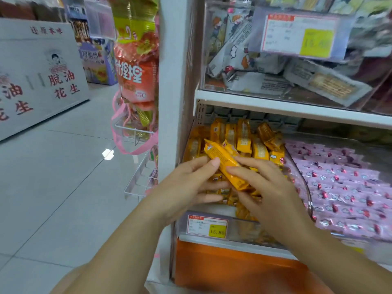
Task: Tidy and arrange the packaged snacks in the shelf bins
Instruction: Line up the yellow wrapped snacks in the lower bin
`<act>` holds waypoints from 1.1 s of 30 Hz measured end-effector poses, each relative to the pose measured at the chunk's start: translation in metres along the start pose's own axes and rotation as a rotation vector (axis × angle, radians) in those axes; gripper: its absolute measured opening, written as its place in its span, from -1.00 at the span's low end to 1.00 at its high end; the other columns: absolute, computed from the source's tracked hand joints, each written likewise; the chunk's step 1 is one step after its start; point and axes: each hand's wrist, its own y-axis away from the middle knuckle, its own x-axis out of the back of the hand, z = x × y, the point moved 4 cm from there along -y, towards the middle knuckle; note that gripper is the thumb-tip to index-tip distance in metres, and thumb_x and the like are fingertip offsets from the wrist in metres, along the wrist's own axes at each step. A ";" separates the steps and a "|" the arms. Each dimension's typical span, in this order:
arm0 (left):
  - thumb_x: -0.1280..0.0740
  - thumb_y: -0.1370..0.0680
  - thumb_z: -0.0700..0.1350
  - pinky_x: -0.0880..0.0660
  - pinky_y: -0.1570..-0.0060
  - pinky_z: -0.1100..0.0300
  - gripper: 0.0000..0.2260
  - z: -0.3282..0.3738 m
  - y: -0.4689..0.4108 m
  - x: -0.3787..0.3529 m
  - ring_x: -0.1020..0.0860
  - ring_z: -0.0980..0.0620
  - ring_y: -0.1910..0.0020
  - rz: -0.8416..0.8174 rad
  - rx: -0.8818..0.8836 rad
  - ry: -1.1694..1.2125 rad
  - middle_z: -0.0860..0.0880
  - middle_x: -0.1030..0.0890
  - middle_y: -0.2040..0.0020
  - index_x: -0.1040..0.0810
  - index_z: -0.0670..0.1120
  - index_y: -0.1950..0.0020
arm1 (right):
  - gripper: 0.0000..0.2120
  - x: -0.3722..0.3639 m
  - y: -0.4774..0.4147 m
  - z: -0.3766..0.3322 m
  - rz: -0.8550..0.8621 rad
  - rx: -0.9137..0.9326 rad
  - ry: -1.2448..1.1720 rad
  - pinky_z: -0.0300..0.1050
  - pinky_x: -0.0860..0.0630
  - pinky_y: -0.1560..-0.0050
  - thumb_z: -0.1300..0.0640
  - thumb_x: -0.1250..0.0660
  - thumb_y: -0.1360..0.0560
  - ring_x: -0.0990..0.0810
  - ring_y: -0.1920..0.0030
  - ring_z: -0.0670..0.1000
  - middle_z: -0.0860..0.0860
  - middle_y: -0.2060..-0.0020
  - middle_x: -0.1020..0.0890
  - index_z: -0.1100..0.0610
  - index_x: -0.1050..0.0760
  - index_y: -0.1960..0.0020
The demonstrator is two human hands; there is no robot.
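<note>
Packet first: I see one long orange snack packet [224, 164] held at a slant above the pile, its upper end pointing up and left past my left thumb, its lower end tucked between the two hands. My left hand [186, 187] pinches it, thumb on top near the upper part, the other fingers curled beneath. My right hand [269, 187] grips the lower half, index finger laid across its face, the remaining fingers bent under it. Beyond the fingertips the other orange packets [244, 141] stand mostly upright in rows inside the clear bin [239, 225], a few lying loose under my knuckles. Below the fingers a price label [206, 227] sits on the bin's front. Right of my right hand lie pink packets [350, 187]; above the fingers, grey-white packets [244, 60] fill an upper bin.
</note>
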 end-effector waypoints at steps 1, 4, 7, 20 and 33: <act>-0.27 -0.44 0.09 -0.59 -0.03 0.09 -0.64 -0.002 -0.003 -0.005 -0.63 0.00 -0.08 -0.001 0.007 0.031 0.01 -0.66 -0.11 -0.56 -0.03 -0.17 | -0.39 0.001 0.004 0.001 -0.015 0.019 0.021 -0.17 -0.48 -0.09 0.37 -0.53 -0.28 -0.47 -0.18 0.06 0.07 -0.20 -0.53 0.02 -0.46 -0.24; -0.28 -0.48 0.04 -0.60 -0.03 0.03 -0.74 -0.005 -0.011 -0.013 -0.65 -0.01 0.02 0.017 0.021 0.085 0.00 -0.67 0.05 -0.54 -0.07 -0.07 | -0.35 0.003 0.013 0.006 -0.043 0.056 0.063 -0.12 -0.49 -0.04 0.40 -0.51 -0.27 -0.44 -0.21 0.06 0.06 -0.23 -0.46 0.02 -0.43 -0.26; -0.32 -0.46 0.02 -0.61 0.07 0.09 -0.79 -0.009 -0.020 -0.021 -0.62 0.04 0.13 0.048 0.023 0.074 -0.04 -0.63 0.07 -0.51 -0.06 -0.02 | -0.31 0.005 0.019 0.012 -0.090 0.075 0.084 -0.08 -0.51 -0.03 0.40 -0.51 -0.24 -0.42 -0.23 0.09 0.07 -0.25 -0.43 0.00 -0.40 -0.27; -0.28 -0.57 -0.18 -0.59 0.22 0.20 -0.82 -0.009 -0.034 -0.030 -0.63 0.03 0.18 0.108 0.012 -0.019 -0.14 -0.65 0.00 -0.52 -0.09 -0.17 | -0.77 0.013 0.008 0.033 0.038 -0.486 -0.647 -0.27 -0.51 0.17 0.11 -0.38 -0.47 -0.50 0.20 -0.10 -0.12 0.13 -0.47 -0.10 -0.47 -0.09; -0.34 -0.46 -0.04 -0.58 0.01 0.07 -0.86 -0.004 -0.034 0.002 -0.64 0.01 0.11 0.207 -0.082 -0.384 0.01 -0.67 0.09 -0.55 0.05 -0.01 | -0.76 0.005 -0.010 0.040 -0.107 -0.665 -0.678 -0.31 -0.53 0.16 0.17 -0.42 -0.45 -0.57 0.25 -0.11 -0.21 0.28 -0.63 -0.06 -0.47 -0.05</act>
